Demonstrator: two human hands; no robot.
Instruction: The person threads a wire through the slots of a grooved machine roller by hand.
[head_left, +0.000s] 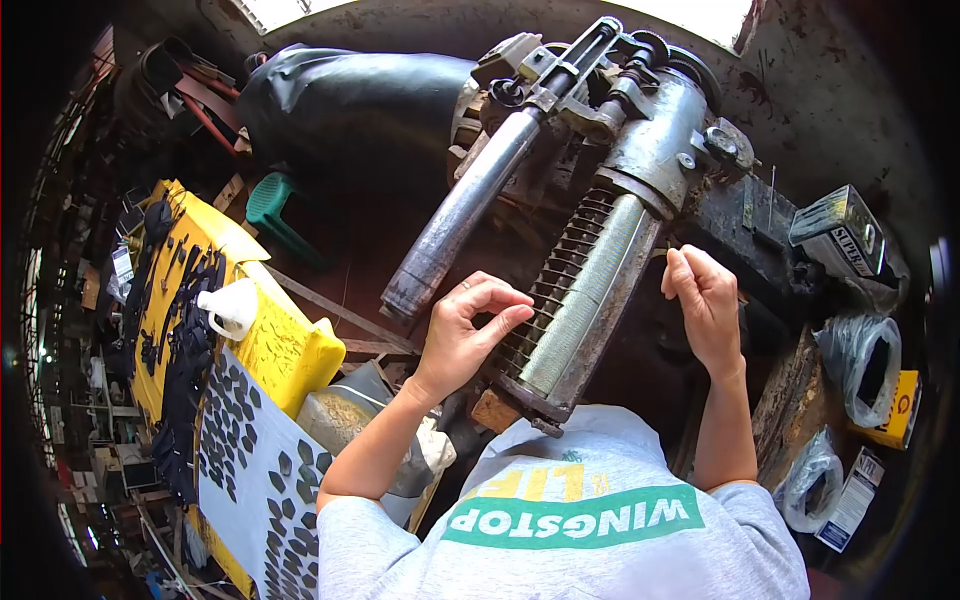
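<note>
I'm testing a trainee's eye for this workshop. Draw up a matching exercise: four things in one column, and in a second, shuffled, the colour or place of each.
Things:
1. Left grip
2. Jug
3. Stool
4. Right grip

Colours and places:
A. Green
B. At the right side of the machine
C. White
D. At the machine's left side

Right pairs: 1-D, 2-C, 3-A, 4-B

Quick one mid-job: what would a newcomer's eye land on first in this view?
Probably the big metal machine slanting down the middle, its long pale cylinder lying between the left hand and right hand. Next, at lower left, the many dark flat pieces spread over a pale sheet, beside a bright yellow cover.
</note>
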